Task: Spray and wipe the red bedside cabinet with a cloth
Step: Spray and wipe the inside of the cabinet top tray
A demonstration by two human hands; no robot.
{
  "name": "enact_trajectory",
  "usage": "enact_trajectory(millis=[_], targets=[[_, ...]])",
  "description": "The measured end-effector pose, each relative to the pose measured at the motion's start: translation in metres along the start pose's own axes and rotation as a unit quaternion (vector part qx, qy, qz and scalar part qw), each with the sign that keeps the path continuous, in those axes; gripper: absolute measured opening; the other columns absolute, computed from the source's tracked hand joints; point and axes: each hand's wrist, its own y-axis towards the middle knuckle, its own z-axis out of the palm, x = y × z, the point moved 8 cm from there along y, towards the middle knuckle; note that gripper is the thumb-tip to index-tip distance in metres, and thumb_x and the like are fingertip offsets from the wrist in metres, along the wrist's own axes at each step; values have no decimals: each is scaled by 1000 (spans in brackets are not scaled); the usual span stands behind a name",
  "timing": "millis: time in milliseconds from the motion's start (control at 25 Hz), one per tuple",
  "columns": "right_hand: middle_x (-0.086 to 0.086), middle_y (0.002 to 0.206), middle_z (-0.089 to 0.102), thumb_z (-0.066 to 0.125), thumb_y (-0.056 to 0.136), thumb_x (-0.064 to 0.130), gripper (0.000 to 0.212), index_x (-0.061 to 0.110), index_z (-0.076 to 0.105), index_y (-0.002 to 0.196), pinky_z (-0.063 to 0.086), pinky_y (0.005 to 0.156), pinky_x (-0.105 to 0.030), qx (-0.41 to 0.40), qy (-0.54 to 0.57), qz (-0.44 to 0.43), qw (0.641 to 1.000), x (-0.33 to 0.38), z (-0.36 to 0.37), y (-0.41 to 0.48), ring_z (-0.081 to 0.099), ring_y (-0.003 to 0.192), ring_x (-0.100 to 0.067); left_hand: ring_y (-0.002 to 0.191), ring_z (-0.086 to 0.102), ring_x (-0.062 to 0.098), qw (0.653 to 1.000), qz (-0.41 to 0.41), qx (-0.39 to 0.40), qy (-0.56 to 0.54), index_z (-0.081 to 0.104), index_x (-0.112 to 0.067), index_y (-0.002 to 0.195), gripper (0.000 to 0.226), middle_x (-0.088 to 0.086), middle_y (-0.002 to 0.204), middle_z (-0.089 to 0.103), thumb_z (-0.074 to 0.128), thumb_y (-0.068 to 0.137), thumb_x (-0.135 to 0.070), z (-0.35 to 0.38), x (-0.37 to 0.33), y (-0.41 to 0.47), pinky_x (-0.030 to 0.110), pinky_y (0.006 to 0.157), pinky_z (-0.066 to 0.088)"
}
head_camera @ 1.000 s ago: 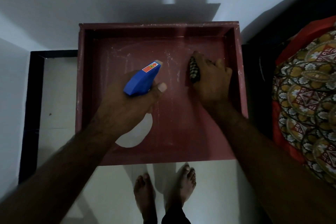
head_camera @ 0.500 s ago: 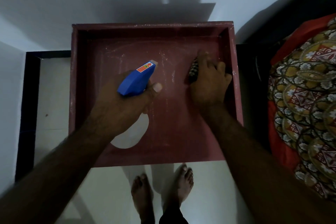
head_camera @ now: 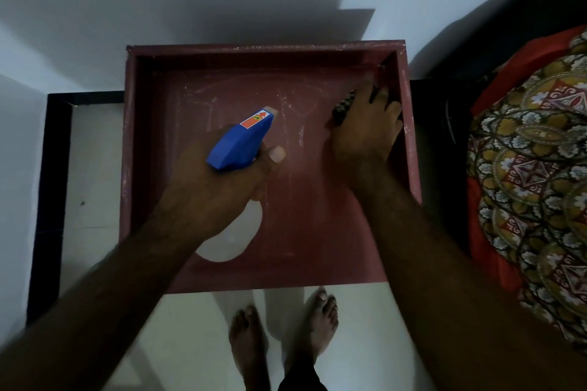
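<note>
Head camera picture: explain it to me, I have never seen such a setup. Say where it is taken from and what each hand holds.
No machine here: a person wears one camera on the head, looking down at their own bare hands. The left hand grips a blue-headed, pale-bodied plastic spray bottle above the red wooden bedside cabinet, whose rimmed top shows whitish streaks. The right hand holds a dark patterned cloth against the top near its far right corner. The person's bare feet show below; a patterned bedspread lies at right.
</note>
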Motion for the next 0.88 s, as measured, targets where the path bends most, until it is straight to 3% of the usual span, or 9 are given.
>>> enact_trajectory(millis=[120, 240, 440, 600, 880], targets=[[-7, 169, 17, 77, 82, 25, 100, 25, 16, 161, 35, 112, -62, -4, 8, -40, 999, 4, -3, -6, 30, 145, -43, 52, 63, 0, 1000, -1, 2, 3, 66, -11, 106, 47, -5, 69, 70, 64, 83, -52, -1, 3, -2, 7, 51, 45], [2, 169, 18, 72, 82, 21, 95, 29, 17, 160, 33, 110, -63, 26, -34, -94, 995, -2, 9, -35, 24, 147, -41, 51, 62, 1, 1000, -5, 0, -6, 66, -12, 103, 47, -2, 69, 70, 65, 82, -53, -2, 6, -3, 7, 51, 45], [-10, 170, 14, 69, 87, 29, 96, 18, 9, 161, 36, 107, -61, 36, -118, -54, 991, -21, 19, -61, 29, 143, -45, 53, 64, 2, 1000, -10, 1, -1, 65, -13, 92, 43, 3, 65, 69, 65, 79, -54, -5, 6, 1, 7, 51, 44], [-25, 165, 17, 70, 87, 25, 93, 12, 14, 161, 30, 114, -62, 35, -97, -27, 994, -3, 16, -33, 26, 145, -50, 53, 64, 1, 1000, 0, 3, -7, 64, -13, 91, 40, 4, 65, 68, 65, 80, -51, -8, 4, 3, 6, 50, 45], [-18, 167, 17, 81, 73, 22, 113, 14, 11, 161, 30, 115, -61, 5, 3, -3, 1000, 6, 10, 9, 28, 144, -45, 65, 69, 10, 1000, 1, 13, -9, 66, -19, 95, 40, -6, 72, 72, 62, 81, -56, -21, 13, 2, 7, 59, 49]])
